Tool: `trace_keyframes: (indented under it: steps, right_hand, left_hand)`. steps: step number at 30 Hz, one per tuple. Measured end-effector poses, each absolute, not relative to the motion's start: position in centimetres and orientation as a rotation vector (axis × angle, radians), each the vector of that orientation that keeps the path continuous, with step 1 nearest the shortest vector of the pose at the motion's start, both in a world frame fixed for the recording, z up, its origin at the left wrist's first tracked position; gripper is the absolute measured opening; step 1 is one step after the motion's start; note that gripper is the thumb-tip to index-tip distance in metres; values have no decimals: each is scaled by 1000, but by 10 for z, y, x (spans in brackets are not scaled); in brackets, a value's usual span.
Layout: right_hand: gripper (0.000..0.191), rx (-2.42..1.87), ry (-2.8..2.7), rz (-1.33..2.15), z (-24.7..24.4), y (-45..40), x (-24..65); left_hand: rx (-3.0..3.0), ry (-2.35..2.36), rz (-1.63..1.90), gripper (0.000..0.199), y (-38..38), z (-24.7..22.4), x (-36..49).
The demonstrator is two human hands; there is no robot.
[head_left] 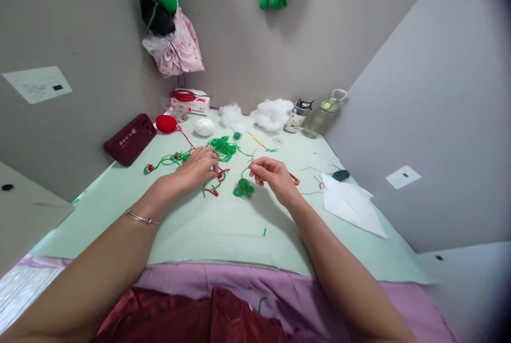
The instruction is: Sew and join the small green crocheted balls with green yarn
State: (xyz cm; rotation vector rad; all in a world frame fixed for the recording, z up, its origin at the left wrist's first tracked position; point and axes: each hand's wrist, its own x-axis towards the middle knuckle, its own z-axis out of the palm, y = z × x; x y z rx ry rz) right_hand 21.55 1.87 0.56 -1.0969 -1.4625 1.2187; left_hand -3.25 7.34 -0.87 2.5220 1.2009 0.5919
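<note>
My right hand (271, 175) is closed in a pinch on a strand of green yarn (245, 170). That strand runs down to a small green crocheted piece (244, 188) with rounded loops, lying on the table just left of the hand. My left hand (202, 166) rests low over the yarn, its fingers bent together; whatever lies under the fingertips is hidden. Beside those fingertips is a small red-and-green crocheted piece (221, 176). Short red and green yarn scraps (213, 190) lie just below it. Behind the left hand sits a loose heap of green yarn (222, 148).
Around the pale table (231, 236) stand a dark red phone (131, 139), a red yarn ball (166, 123), white stuffing (272, 114), a yellow-handled crochet hook (257, 140), a pen cup (296, 119) and a bottle (324, 115). White paper (351, 202) lies at right, near a black spool (341, 175).
</note>
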Motion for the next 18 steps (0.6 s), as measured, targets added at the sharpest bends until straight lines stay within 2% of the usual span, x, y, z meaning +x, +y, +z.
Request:
trace_keyframes:
  steps: [6, 13, 18]
  right_hand:
    - [26, -1048, -1476, 1171, 12, 12, 212]
    - [25, -1045, -1652, 1082, 13, 5, 200]
    - [28, -1073, -1457, 1088, 13, 13, 211]
  left_hand:
    - [2116, 1108, 884, 18, 57, 10, -18]
    - [1788, 814, 839, 17, 39, 6, 4]
    - [1718, 752, 721, 22, 38, 10, 3]
